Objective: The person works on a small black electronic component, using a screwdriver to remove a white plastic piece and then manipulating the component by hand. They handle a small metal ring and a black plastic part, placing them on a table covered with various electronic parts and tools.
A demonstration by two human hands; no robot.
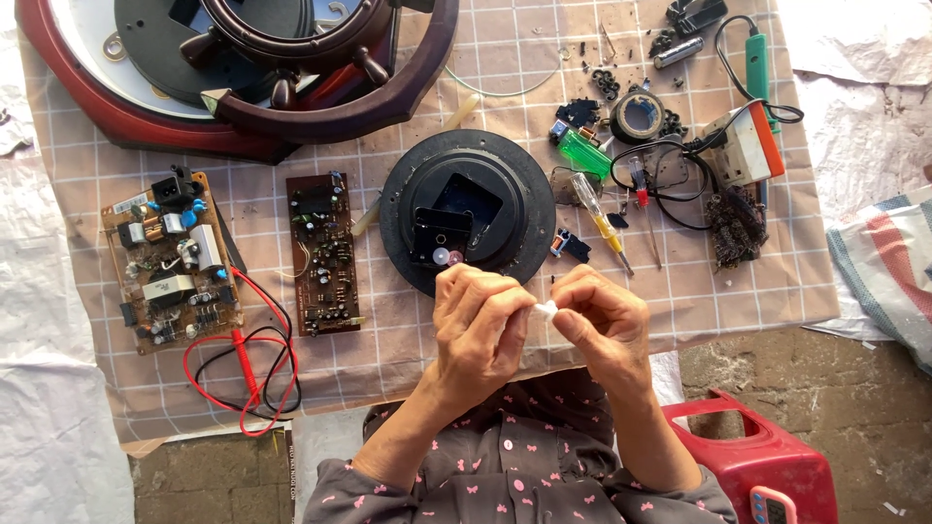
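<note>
Head view of a person seated at a low bench [738,311] covered with a checked cloth. The left hand [481,325] and right hand [607,325] meet just in front of the body, each with its grip closed narrowly on one end of a small white piece [546,311], which is pinched between the fingertips of both hands; what the piece is cannot be told. Directly beyond the hands lies a round black disc [466,209] with a square black housing at its centre, and two small pale beads sit on its near edge, just above the left hand. Left of the disc lies a narrow brown circuit board [322,254], and further left a larger circuit board [173,260] carrying bulky components. Red and black test leads [248,374] coil near the front edge of the cloth. Right of the disc lie a yellow-handled screwdriver [600,215], a green lighter [584,153], a roll of black tape [638,114], and a white and orange box [746,144] with dark cables. A dark red wooden frame [291,121] fills the upper left. A red plastic stool [767,456] stands at the lower right.
</note>
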